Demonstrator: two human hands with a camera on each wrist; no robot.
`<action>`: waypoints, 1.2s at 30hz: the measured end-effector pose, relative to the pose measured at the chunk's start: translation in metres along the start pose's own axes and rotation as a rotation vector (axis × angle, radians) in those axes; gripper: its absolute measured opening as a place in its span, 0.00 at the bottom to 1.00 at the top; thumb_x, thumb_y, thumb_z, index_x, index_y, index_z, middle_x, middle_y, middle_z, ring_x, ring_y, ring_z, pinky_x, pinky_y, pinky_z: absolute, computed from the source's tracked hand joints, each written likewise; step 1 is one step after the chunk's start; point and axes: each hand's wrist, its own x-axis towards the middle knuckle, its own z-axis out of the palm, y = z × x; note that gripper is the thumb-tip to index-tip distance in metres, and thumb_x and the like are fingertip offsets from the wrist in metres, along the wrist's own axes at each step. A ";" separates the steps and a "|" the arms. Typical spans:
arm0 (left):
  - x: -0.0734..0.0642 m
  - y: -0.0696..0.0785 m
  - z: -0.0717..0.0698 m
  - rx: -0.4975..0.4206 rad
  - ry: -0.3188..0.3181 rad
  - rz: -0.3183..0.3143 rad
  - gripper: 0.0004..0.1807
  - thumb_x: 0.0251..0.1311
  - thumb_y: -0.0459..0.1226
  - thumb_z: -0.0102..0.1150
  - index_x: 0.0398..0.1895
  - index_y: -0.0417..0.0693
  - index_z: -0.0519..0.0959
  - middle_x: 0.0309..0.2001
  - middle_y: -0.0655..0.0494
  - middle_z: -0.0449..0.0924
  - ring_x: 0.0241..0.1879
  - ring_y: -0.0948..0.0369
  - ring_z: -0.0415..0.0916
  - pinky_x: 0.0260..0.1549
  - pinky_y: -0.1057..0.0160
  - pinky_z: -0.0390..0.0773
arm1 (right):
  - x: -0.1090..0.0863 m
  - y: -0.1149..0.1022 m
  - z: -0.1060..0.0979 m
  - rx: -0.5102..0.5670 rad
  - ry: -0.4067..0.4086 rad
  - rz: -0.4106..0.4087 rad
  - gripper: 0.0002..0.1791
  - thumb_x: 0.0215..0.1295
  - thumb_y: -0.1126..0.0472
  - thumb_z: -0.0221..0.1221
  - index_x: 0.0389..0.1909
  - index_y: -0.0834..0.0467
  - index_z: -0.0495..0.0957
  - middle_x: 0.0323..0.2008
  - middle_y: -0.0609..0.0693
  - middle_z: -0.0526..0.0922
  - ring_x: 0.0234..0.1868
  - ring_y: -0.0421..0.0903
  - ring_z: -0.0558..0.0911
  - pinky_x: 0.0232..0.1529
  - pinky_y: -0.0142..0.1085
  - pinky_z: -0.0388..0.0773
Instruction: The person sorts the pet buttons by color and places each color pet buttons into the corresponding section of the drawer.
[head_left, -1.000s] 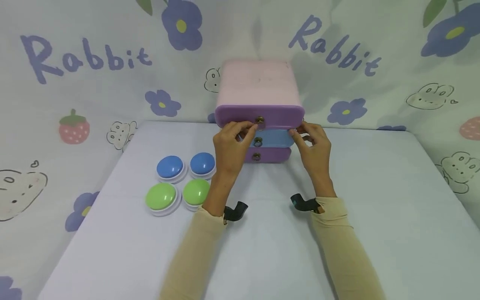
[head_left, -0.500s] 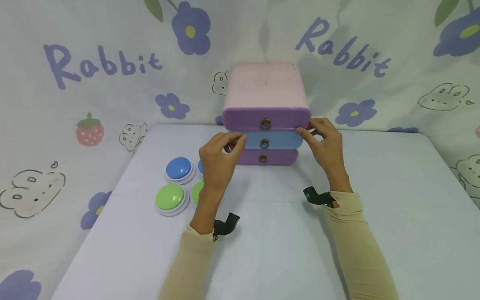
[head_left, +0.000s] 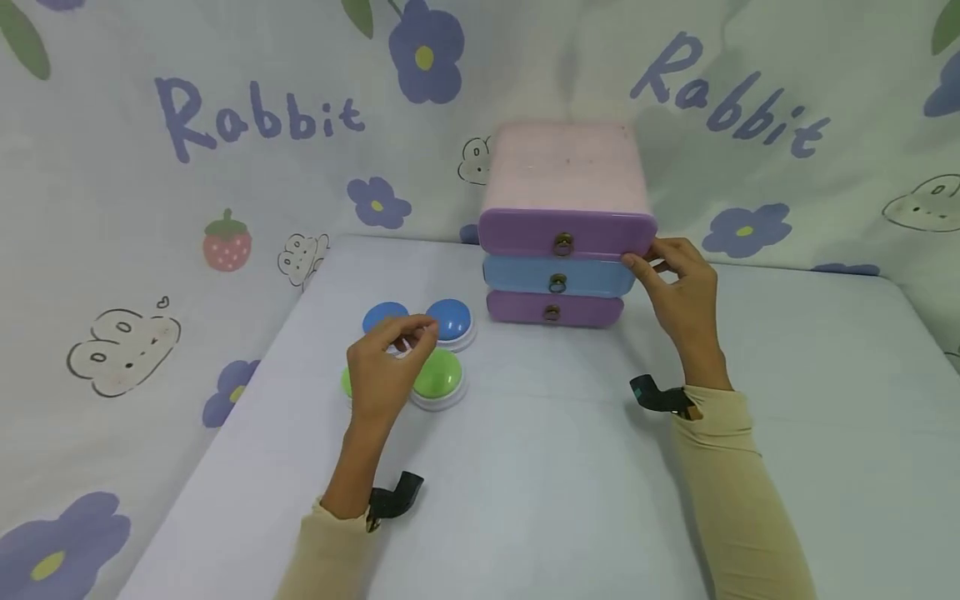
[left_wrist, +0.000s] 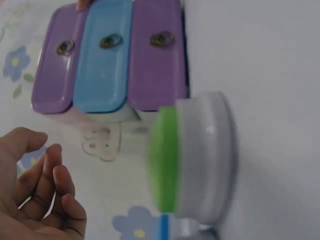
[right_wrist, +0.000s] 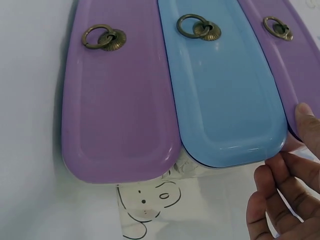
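A small pink cabinet (head_left: 566,167) has three drawers, each with a brass ring pull: a purple top drawer (head_left: 521,233), a blue middle drawer (head_left: 517,277) and a purple bottom drawer (head_left: 517,308). My right hand (head_left: 682,292) is at the top drawer's right lower corner, thumb on its front and fingers behind the edge, as the right wrist view also shows. Over the push buttons hovers my left hand (head_left: 386,371), holding nothing, its fingers loosely curled. It partly hides a green button (head_left: 438,375) and its neighbours. In the left wrist view, that green button (left_wrist: 167,160) is blurred.
Two blue domed buttons, one of them the right blue button (head_left: 450,319), stand behind the green ones on the white table (head_left: 540,483), left of the cabinet. Behind everything hangs a printed cloth (head_left: 285,50) with flowers and lettering.
My left hand has left the top drawer's ring pull and moved left and nearer, over the buttons. My right hand stays at the drawer's corner. The head view has turned slightly left.
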 end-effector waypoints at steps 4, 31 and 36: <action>-0.015 -0.007 0.004 -0.039 -0.039 -0.051 0.06 0.59 0.34 0.70 0.39 0.44 0.88 0.29 0.57 0.82 0.33 0.60 0.75 0.36 0.63 0.74 | -0.001 0.001 0.001 0.011 0.010 -0.011 0.20 0.59 0.65 0.71 0.53 0.58 0.85 0.44 0.52 0.82 0.46 0.38 0.76 0.47 0.31 0.72; 0.032 0.020 0.142 -0.179 -0.048 -0.015 0.10 0.60 0.34 0.70 0.41 0.36 0.87 0.31 0.50 0.83 0.30 0.59 0.78 0.31 0.65 0.79 | -0.004 -0.033 0.004 0.043 0.027 -0.007 0.17 0.60 0.70 0.68 0.51 0.69 0.83 0.42 0.60 0.82 0.45 0.40 0.76 0.47 0.32 0.73; 0.034 0.021 0.157 -0.183 -0.105 -0.090 0.11 0.62 0.37 0.69 0.39 0.36 0.87 0.31 0.51 0.83 0.29 0.61 0.79 0.30 0.67 0.78 | -0.003 -0.027 0.002 0.025 0.027 -0.002 0.17 0.61 0.69 0.69 0.51 0.68 0.83 0.42 0.60 0.82 0.45 0.43 0.77 0.47 0.31 0.73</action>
